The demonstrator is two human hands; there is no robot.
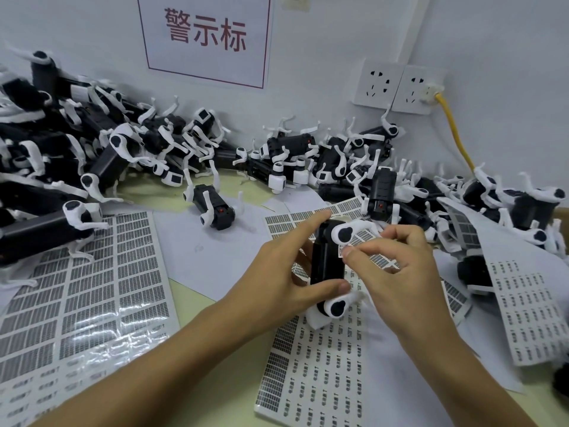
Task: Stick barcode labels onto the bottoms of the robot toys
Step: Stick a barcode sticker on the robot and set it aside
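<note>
At the centre of the frame the left hand (286, 272) grips a black-and-white robot toy (327, 263) — index finger stretched along its far end, thumb curled across its near end. The toy lies lengthwise, its flat black side turned up. The right hand (397, 269) comes in from the right with thumb and forefinger pinched on a small white label (341, 250), which touches the toy's right edge just below a white leg joint; the other fingers are curled loosely.

Under both hands lies a label sheet (320, 374), many of its labels gone near the top. A second sheet (83, 288) lies at the lower left, a third (529, 309) at the right edge, partly tucked under toys.

A pile of toys (92, 140) fills the upper left and runs along the wall to the right. One toy (212, 208) lies apart, just above centre.

On the wall — a red-lettered sign (204, 35), and outlets (397, 87) with a yellow cable (455, 131) plugged in.
</note>
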